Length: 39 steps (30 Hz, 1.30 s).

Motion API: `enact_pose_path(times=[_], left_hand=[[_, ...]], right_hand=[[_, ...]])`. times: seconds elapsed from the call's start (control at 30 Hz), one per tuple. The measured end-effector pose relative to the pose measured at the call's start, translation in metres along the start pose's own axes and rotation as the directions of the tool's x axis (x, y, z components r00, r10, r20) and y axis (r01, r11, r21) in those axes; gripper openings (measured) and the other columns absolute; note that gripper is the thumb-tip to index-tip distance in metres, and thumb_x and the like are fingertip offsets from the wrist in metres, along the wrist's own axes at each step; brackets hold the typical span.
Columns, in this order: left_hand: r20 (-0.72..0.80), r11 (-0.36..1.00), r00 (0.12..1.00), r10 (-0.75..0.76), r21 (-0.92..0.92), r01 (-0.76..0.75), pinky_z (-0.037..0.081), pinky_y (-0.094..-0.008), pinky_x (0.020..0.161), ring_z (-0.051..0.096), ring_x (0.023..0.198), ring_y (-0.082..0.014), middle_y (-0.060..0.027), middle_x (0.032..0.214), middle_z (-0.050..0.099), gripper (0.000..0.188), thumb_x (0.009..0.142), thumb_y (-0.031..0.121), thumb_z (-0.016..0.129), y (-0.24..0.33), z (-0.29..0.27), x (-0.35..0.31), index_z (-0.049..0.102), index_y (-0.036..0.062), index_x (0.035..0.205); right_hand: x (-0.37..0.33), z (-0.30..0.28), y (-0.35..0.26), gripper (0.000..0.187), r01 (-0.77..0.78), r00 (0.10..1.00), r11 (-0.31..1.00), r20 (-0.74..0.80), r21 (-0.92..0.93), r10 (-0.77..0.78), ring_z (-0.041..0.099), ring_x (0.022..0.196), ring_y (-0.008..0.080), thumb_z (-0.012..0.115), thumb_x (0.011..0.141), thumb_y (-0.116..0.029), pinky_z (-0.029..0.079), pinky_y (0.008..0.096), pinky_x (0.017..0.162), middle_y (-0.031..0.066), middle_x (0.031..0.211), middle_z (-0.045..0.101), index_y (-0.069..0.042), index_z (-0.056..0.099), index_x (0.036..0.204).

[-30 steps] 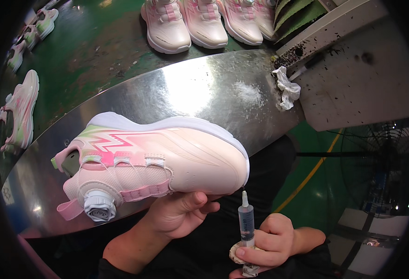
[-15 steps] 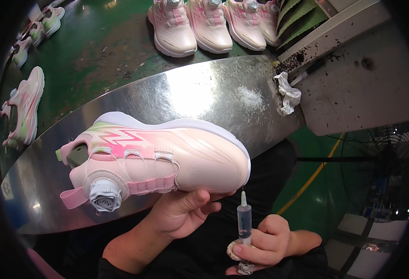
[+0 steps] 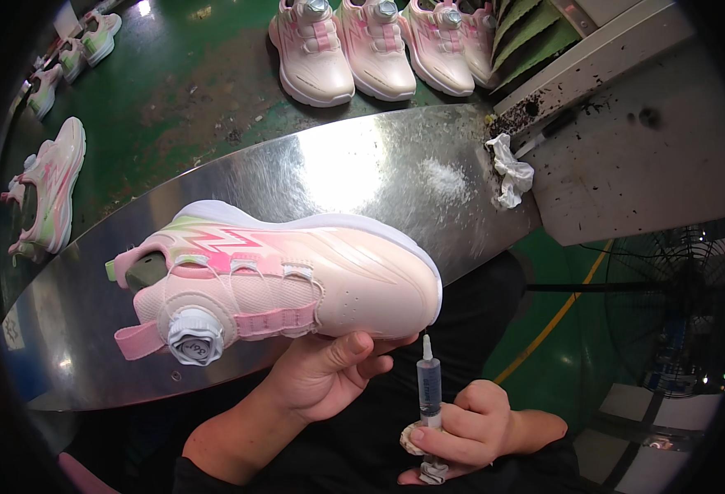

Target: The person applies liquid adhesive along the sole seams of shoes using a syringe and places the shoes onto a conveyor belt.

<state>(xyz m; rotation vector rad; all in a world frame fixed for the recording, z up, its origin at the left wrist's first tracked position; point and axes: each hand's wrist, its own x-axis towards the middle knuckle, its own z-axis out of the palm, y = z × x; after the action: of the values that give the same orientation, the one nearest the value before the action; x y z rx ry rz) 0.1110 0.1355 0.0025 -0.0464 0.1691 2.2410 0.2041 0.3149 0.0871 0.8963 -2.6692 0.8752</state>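
A pink and cream sneaker [image 3: 362,284] with a white sole and a round lacing dial lies tilted on its side above the metal plate. Its toe points right. My left hand [image 3: 325,375] supports it from below near the forefoot, fingers partly hidden under the shoe. Below the toe, my right hand [image 3: 470,428] grips a clear syringe [image 3: 429,387] upright, with its tip at the edge where sole and upper meet. Whether the tip touches is too small to tell. Pale wrapping or tape surrounds the syringe's lower end, between the fingers.
The shiny metal plate [image 3: 239,181] spans the green table [image 3: 181,99]. Several matching sneakers [image 3: 317,62] stand at the back, with another sneaker [image 3: 49,185] at far left. A crumpled white tissue [image 3: 511,173] lies by the plate's right end. A fan [image 3: 675,305] stands at right.
The shoe has rolled slightly, showing more of its upper at the toe. The syringe has shifted a little left and stays by the toe edge.
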Motion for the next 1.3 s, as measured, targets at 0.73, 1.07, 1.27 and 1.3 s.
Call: enact_pose_path(times=[0.73, 1.07, 1.27, 1.3], left_hand=[[-0.292, 0.789, 0.867, 0.403, 0.591, -0.168, 0.041, -0.0402, 0.101, 0.052, 0.117, -0.0283, -0.019, 0.126, 0.051, 0.079, 0.069, 0.004, 0.068, 0.074, 0.009, -0.081, 0.028, -0.0059, 0.136], [-0.249, 0.686, 0.905, 0.346, 0.725, -0.063, 0.048, -0.0416, 0.093, 0.059, 0.103, -0.0349, -0.0228, 0.112, 0.058, 0.038, 0.092, 0.021, 0.048, 0.139, 0.011, 0.008, 0.044, -0.0042, 0.121], [-0.134, 0.22, 0.279, 0.951, 0.926, -0.306, 0.044, -0.0381, 0.085, 0.056, 0.098, -0.0223, -0.0101, 0.103, 0.058, 0.03, 0.088, 0.01, 0.053, 0.247, -0.034, -0.156, 0.045, 0.0074, 0.116], [-0.078, 0.12, 0.164, 0.983, 0.957, -0.266, 0.044, -0.0369, 0.084, 0.055, 0.099, -0.0209, -0.0087, 0.108, 0.057, 0.034, 0.088, 0.011, 0.054, 0.271, -0.045, -0.186, 0.044, 0.0084, 0.12]], right_hand=[[0.045, 0.034, 0.148, 0.078, -0.169, 0.937, 0.985, -0.314, -0.018, 0.155, 0.044, 0.088, 0.0245, 0.08, 0.06, -0.053, 0.038, 0.0344, 0.079, 0.0087, 0.099, 0.053, -0.002, 0.051, 0.112], [0.043, 0.033, 0.151, 0.075, -0.197, 0.925, 0.979, -0.342, -0.056, 0.167, 0.048, 0.082, 0.0267, 0.081, 0.06, -0.05, 0.041, 0.0358, 0.074, 0.0103, 0.097, 0.056, -0.002, 0.052, 0.111], [0.041, 0.024, 0.156, 0.072, -0.149, 0.935, 0.989, -0.33, -0.022, 0.134, 0.051, 0.076, 0.0269, 0.08, 0.06, -0.048, 0.043, 0.0361, 0.071, 0.0098, 0.093, 0.057, -0.005, 0.053, 0.112], [0.042, 0.025, 0.157, 0.072, -0.165, 0.925, 0.986, -0.349, -0.018, 0.148, 0.051, 0.076, 0.0269, 0.08, 0.06, -0.048, 0.043, 0.0361, 0.071, 0.0098, 0.093, 0.057, -0.005, 0.053, 0.112]])
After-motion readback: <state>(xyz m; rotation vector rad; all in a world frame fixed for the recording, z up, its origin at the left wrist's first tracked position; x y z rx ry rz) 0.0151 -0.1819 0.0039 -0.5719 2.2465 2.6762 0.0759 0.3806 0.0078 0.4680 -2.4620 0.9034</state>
